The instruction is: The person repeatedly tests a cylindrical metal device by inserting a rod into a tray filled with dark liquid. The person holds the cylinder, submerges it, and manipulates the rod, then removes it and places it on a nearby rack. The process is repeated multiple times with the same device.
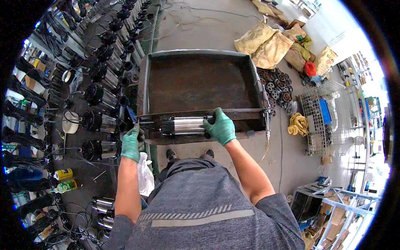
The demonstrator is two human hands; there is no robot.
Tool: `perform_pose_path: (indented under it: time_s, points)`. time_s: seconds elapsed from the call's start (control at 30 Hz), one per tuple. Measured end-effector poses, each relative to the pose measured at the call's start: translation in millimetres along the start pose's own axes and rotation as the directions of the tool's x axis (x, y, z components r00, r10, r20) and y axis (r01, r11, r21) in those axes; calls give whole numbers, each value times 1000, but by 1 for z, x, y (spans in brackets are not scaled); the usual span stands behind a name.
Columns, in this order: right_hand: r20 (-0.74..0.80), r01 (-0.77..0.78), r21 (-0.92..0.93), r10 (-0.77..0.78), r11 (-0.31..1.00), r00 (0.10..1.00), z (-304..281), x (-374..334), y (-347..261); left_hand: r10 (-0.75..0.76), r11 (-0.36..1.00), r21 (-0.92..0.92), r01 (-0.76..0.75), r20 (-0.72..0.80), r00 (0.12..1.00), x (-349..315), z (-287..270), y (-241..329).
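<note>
A shiny steel cylindrical pump motor (189,125) with black ends lies sideways in the near channel of a rusty metal tank (146,79). My right hand (221,127), in a green glove, is wrapped round the motor's right end. At the tank's near left corner, my left hand (132,143), also gloved in green, has its fingers closed. A narrow blue item (131,113) shows just above those fingertips; what the hand grips is too small to make out. Beyond the channel's dividing strip lies the tank's wide, dark, stained floor.
Rows of similar motors (100,121) with black cables stand close on the left. Beside them are a yellow can (63,174) and a green bottle (66,186). Black wheels (277,89), sacks (273,50) and a wire cage (323,121) lie to the right. A thin hose (266,146) hangs off the tank's right side.
</note>
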State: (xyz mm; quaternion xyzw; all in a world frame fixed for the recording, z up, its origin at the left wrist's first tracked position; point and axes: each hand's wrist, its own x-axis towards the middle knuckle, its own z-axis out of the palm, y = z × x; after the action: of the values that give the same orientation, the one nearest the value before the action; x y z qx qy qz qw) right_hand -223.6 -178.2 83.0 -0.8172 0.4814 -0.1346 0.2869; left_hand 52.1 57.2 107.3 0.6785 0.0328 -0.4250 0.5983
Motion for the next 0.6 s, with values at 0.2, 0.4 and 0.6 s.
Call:
perform_pose_path:
  time_s: [0.2,0.4,0.6]
  points:
    - [-96,53,236,-31,970,995,-12,-6,26,115,982,-165,-94,123,986,-37,-5,23]
    - [-238,-14,-295,-60,955,969,-7,-9,142,211,973,19,-232,346,914,-72,51,47]
    - [-154,-137,-228,103,964,983,35,1,201,212,916,157,-369,592,778,-63,110,26]
